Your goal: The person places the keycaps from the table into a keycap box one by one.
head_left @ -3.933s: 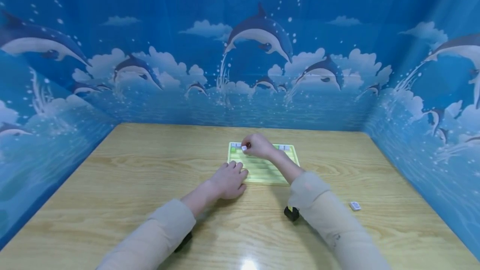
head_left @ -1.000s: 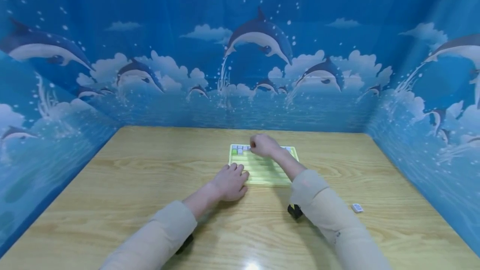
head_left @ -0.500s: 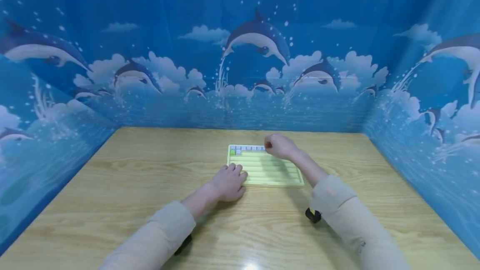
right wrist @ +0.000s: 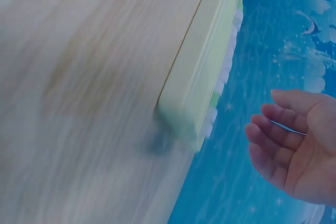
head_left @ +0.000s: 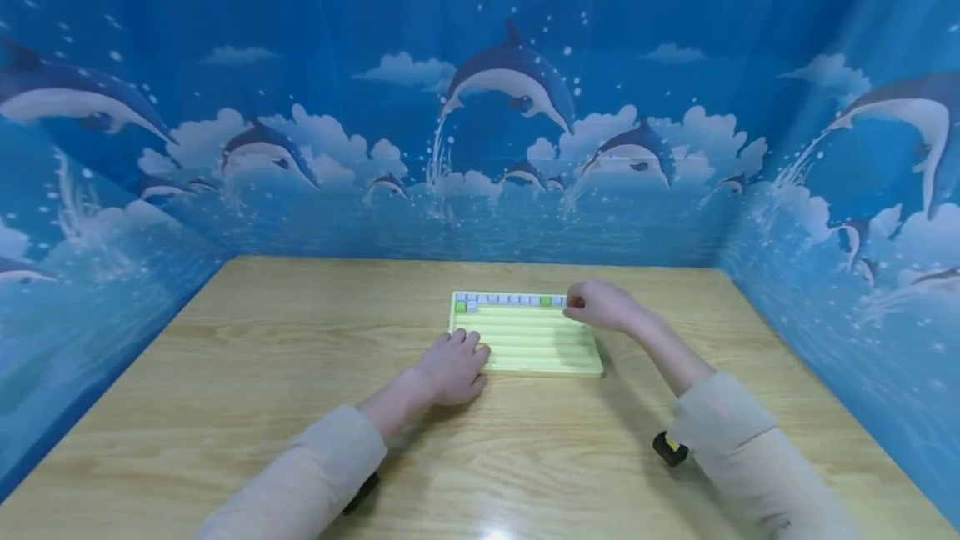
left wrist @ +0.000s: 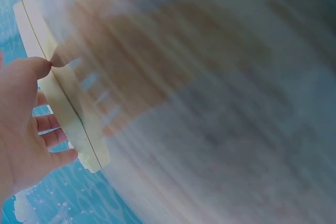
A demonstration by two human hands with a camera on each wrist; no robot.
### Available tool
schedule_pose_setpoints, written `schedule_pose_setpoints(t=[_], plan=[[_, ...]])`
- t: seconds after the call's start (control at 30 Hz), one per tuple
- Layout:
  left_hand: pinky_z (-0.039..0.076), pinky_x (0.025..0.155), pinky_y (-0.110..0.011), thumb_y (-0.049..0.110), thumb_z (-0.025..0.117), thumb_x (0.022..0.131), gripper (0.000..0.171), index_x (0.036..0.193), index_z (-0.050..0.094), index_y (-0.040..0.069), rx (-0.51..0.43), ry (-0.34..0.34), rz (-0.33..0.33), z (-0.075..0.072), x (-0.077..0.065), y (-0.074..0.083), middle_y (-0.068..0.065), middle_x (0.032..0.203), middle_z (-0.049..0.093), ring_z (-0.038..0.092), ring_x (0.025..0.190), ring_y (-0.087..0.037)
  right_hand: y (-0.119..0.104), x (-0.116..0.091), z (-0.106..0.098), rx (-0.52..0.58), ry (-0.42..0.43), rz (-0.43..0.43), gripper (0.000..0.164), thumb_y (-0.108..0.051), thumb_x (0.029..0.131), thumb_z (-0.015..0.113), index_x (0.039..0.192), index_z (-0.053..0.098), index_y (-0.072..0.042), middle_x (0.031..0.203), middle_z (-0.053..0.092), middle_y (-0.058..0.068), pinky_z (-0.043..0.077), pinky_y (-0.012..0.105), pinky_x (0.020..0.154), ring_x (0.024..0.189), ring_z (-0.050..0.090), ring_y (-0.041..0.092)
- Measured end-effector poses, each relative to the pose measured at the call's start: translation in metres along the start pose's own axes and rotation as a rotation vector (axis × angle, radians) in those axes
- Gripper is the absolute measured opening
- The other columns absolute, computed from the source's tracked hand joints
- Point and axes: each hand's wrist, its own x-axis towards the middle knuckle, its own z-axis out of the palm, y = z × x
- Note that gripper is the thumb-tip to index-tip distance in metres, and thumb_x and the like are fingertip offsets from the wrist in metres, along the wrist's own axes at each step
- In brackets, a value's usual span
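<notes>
A pale yellow-green tray with ridged rows (head_left: 536, 340) lies on the table. Small whitish-blue blocks (head_left: 503, 299) line its far row, with a green block (head_left: 545, 301) among them; another green one (head_left: 461, 307) and a pale block begin the second row. My left hand (head_left: 453, 369) rests on the tray's near left corner, its thumb (left wrist: 39, 66) touching the front edge and the fingers spread. My right hand (head_left: 606, 305) is over the far right corner. In the right wrist view its fingers (right wrist: 270, 135) curl loosely, apart from the tray, with nothing visible between them.
The wooden table (head_left: 300, 373) spreads around the tray. A blue dolphin-print curtain (head_left: 337, 107) encloses the back and both sides. A dark wrist-worn device (head_left: 669, 448) hangs under the right sleeve (head_left: 735, 423).
My right hand, which pinched a small white block earlier, has moved right along the far row to its end, uncovering the row. The loose block at right is no longer visible. The left hand stays.
</notes>
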Motion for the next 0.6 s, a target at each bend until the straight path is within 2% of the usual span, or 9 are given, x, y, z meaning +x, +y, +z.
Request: schedule_pose_setpoints(t=[0.17, 0.4, 0.53, 0.6], plan=[[0.036, 0.098, -0.044, 0.036, 0.046, 0.095, 0.045, 0.129, 0.049, 0.007, -0.007, 0.012, 0.004, -0.001, -0.001, -0.002, -0.011, 0.117, 0.048, 0.045, 0.109, -0.026, 0.014, -0.019, -0.003, 0.005, 0.008, 0.015, 0.013, -0.014, 0.090, 0.058, 0.087, 0.063, -0.003, 0.073, 0.060, 0.005, 0.044, 0.033, 0.061, 0.063, 0.049, 0.013], [0.038, 0.096, -0.044, 0.037, 0.046, 0.094, 0.043, 0.125, 0.050, 0.007, 0.001, 0.031, 0.016, 0.000, -0.002, -0.004, -0.011, 0.114, 0.049, 0.046, 0.106, -0.026, 0.035, -0.043, -0.004, -0.051, 0.047, 0.037, 0.011, -0.014, 0.088, 0.060, 0.085, 0.063, -0.003, 0.077, 0.061, 0.001, 0.047, 0.037, 0.066, 0.071, 0.056, 0.016], [0.039, 0.095, -0.043, 0.036, 0.046, 0.094, 0.043, 0.125, 0.050, 0.007, 0.006, 0.031, 0.020, 0.001, -0.002, -0.003, -0.011, 0.113, 0.049, 0.046, 0.105, -0.026, 0.046, -0.059, -0.006, -0.062, 0.045, 0.022, 0.010, -0.013, 0.084, 0.063, 0.082, 0.062, -0.003, 0.074, 0.058, 0.001, 0.046, 0.036, 0.064, 0.069, 0.054, 0.016], [0.038, 0.095, -0.043, 0.036, 0.045, 0.095, 0.043, 0.126, 0.050, 0.007, 0.004, 0.026, 0.027, 0.001, -0.002, -0.002, -0.011, 0.114, 0.048, 0.046, 0.105, -0.026, 0.050, -0.069, -0.007, -0.073, 0.013, 0.033, 0.011, -0.013, 0.083, 0.065, 0.082, 0.062, -0.003, 0.074, 0.056, 0.000, 0.045, 0.034, 0.062, 0.068, 0.051, 0.014]])
